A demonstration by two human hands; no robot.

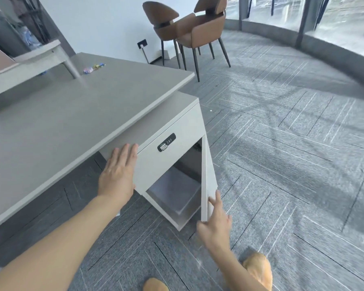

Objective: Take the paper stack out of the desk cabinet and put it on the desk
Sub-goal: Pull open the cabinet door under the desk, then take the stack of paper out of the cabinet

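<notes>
A pale grey desk cabinet [170, 131] stands under the right end of the grey desk [72, 114]. Its lower door [208, 175] is swung open to the right, edge-on to me. Inside the open compartment a grey-white paper stack [174, 190] lies flat on the floor of the cabinet. My right hand [215, 223] grips the lower edge of the open door with thumb and fingers. My left hand [119, 173] lies flat, fingers spread, against the left corner of the cabinet's drawer front, holding nothing.
The drawer above the compartment carries a black combination lock [166, 142]. Small colourful bits [94, 67] lie on the far desk part. Two brown chairs [189, 30] stand behind the desk. Grey carpet [282, 154] spreads to the right; my orange slippers [259, 267] show below.
</notes>
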